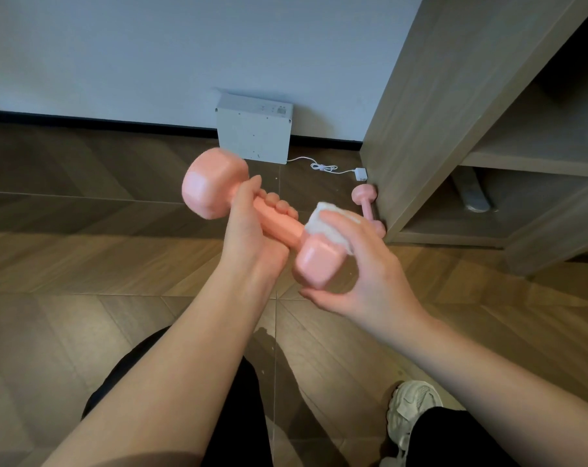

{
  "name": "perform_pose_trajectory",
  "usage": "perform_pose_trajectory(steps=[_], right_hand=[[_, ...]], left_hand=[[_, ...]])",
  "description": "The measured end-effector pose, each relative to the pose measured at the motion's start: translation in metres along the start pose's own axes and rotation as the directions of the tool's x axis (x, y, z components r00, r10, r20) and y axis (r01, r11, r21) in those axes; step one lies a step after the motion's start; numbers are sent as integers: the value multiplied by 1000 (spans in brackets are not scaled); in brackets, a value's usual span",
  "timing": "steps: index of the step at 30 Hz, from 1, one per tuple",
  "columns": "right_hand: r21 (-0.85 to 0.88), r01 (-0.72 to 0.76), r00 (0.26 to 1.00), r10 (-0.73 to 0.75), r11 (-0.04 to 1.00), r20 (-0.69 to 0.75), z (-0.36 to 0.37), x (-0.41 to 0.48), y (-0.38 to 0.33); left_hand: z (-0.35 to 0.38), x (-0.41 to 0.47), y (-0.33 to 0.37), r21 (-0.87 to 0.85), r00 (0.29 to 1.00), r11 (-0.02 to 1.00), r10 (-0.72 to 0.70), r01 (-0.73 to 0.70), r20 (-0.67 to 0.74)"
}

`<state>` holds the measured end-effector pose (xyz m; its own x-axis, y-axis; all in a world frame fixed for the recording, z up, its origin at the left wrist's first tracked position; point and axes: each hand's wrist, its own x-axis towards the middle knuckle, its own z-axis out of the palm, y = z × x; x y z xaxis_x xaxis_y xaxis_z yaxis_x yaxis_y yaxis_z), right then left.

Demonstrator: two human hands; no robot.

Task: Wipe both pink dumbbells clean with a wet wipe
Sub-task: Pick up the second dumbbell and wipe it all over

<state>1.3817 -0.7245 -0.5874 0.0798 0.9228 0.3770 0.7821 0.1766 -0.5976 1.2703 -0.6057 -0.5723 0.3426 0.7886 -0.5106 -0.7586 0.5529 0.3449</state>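
Head view looks down on the person crouched over the herringbone wood floor [83,247], both bare forearms reaching forward. The left hand [248,227] grips the handle of a pink dumbbell [282,225], fingers curled fully round it with their tips showing on the far side, and holds it in the air, slanted so that one head sits up and to the left and the other lower and nearer. The right hand [363,264] holds a white wet wipe [329,230], bunched under its curved fingers and pressed on top of that nearer head, while the thumb stretches apart underneath it. The second pink dumbbell [365,197] lies on the floor behind, just beside the corner of a wooden shelf unit [420,146], partly hidden by the right hand. Against the pale wall [151,45] stands a white box [253,133]; small markings show on its top, too blurred to read. A white cable [322,167] runs from it to a small white adapter [360,174] on the floor. A pale sneaker [410,412] and black trousers show at the bottom.
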Motion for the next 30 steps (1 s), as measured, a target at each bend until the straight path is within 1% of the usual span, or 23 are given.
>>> perform_pose_trajectory(steps=[1, 2, 4, 5, 6, 7, 8, 9, 11, 12, 13, 14, 15, 18, 19, 21, 25, 27, 28, 30], right_hand=[[131, -70, 997, 73, 989, -17, -2, 2, -3], [277, -131, 990, 138, 952, -7, -4, 4, -4], [538, -228, 971, 231, 812, 64, -5, 4, -6], [602, -267, 960, 263, 753, 96, -3, 3, -7], [619, -291, 952, 283, 729, 114, -2, 1, -10], [607, -291, 953, 281, 739, 114, -1, 0, -14], [562, -258, 963, 256, 786, 84, -1, -2, -17], [490, -195, 978, 205, 850, 34, -2, -2, -20], [310, -13, 998, 31, 951, -55, -8, -3, -22], [234, 67, 996, -52, 970, -70, -9, -3, -22], [182, 117, 992, -107, 976, -66, -10, -5, -22], [154, 135, 990, -129, 979, -48, -10, -6, -21], [152, 115, 993, -113, 982, -20, -11, -7, -20], [249, -100, 992, 77, 963, 100, -16, -7, -18], [262, -138, 985, 104, 955, 137, -18, -5, -16], [242, -122, 982, 81, 963, 173, -19, -4, -11], [144, 19, 993, -36, 989, 114, -16, -4, -10], [108, 61, 992, -73, 992, 108, -14, -3, -8], [104, 56, 989, -69, 993, 129, -14, -2, -7], [108, -12, 973, -13, 994, 229, -15, 2, -5]], left_hand=[[2, -1, 1, -12, 998, 1000, 8, -8, 57], [3, -2, 3, -21, 994, 1000, 16, -13, 106], [5, -4, 6, -20, 985, 999, 45, -42, 169], [5, -6, 7, -16, 980, 998, 55, -53, 189], [6, -8, 8, -9, 979, 998, 56, -56, 197], [6, -9, 8, 7, 979, 998, 54, -56, 195], [6, -9, 8, 27, 981, 998, 53, -59, 185], [6, -9, 8, 42, 984, 997, 54, -62, 169], [5, -10, 7, 66, 990, 996, 57, -66, 133], [4, -10, 7, 85, 991, 994, 60, -71, 118], [4, -11, 6, 105, 992, 992, 63, -74, 107], [3, -11, 5, 122, 993, 990, 63, -76, 100], [2, -11, 5, 133, 993, 988, 61, -74, 98], [-1, -10, 7, 171, 991, 983, 50, -71, 120], [-2, -10, 8, 195, 990, 978, 47, -73, 134], [-3, -10, 9, 240, 988, 968, 34, -70, 151], [-3, -8, 7, 293, 991, 954, 18, -57, 133], [-2, -6, 5, 301, 992, 953, 6, -44, 124], [-2, -5, 4, 304, 992, 952, -4, -35, 126], [-3, -4, 2, 321, 988, 947, -39, -11, 150]])
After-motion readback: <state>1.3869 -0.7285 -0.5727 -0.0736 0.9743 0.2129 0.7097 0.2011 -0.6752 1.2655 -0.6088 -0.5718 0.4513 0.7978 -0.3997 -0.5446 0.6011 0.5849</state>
